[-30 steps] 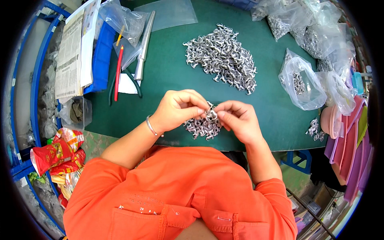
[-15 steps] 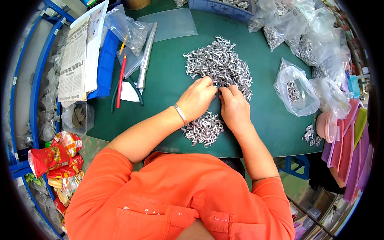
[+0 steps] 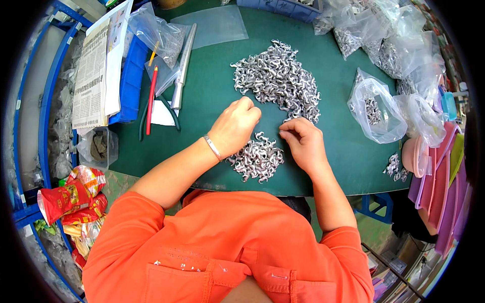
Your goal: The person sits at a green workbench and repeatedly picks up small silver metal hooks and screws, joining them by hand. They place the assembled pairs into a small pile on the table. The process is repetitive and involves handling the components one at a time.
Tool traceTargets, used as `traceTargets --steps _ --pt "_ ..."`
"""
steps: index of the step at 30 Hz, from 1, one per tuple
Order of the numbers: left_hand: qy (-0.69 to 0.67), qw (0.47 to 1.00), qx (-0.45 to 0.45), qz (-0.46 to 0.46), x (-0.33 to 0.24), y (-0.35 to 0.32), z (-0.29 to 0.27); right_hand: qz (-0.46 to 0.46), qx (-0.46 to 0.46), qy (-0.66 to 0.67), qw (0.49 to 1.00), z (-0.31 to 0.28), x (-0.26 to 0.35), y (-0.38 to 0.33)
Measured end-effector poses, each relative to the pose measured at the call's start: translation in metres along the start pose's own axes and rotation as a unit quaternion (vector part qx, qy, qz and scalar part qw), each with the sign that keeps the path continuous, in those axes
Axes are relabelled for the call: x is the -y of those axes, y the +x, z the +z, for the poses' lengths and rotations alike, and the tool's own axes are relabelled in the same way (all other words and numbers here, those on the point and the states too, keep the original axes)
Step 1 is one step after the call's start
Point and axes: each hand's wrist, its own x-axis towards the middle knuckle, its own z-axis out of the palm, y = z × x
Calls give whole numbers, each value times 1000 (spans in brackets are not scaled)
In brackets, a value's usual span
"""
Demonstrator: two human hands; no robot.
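A large pile of small curved silvery metal pieces [image 3: 275, 76] lies on the green tabletop ahead of my hands. Nearer to me is a smaller pile of the same kind of pieces [image 3: 256, 160]. My left hand [image 3: 235, 125], with a silver bangle at the wrist, is closed just above and left of the small pile; its curled fingers hide whatever they hold. My right hand [image 3: 304, 144] hovers to the right of that pile, thumb and forefinger pinched together. What sits in this pinch is too small to name. The two hands are apart.
Left on the table lie pliers [image 3: 175, 115], a red pen [image 3: 152, 101], a tapered metal rod [image 3: 184, 68] and a blue bin [image 3: 132, 83] under newspaper [image 3: 91, 81]. At right stand an opened plastic bag of metal parts [image 3: 374, 113] and a pink container [image 3: 413, 156].
My hands were together at the near edge of the large pile. Now they have parted: the left has drawn back leftward, the right back toward me and to the right.
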Motion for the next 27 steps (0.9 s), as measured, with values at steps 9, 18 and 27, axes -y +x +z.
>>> traceTargets --steps 9,18,27 --pt "-13 998 -66 2 -1 2 4 43 37 434 899 1 -9 -13" --pt "-339 923 -51 -176 -13 -2 -5 33 46 508 860 -1 -4 -22" --pt "-577 786 -59 -213 -24 -13 -11 -165 2 -88 982 -4 13 -9"
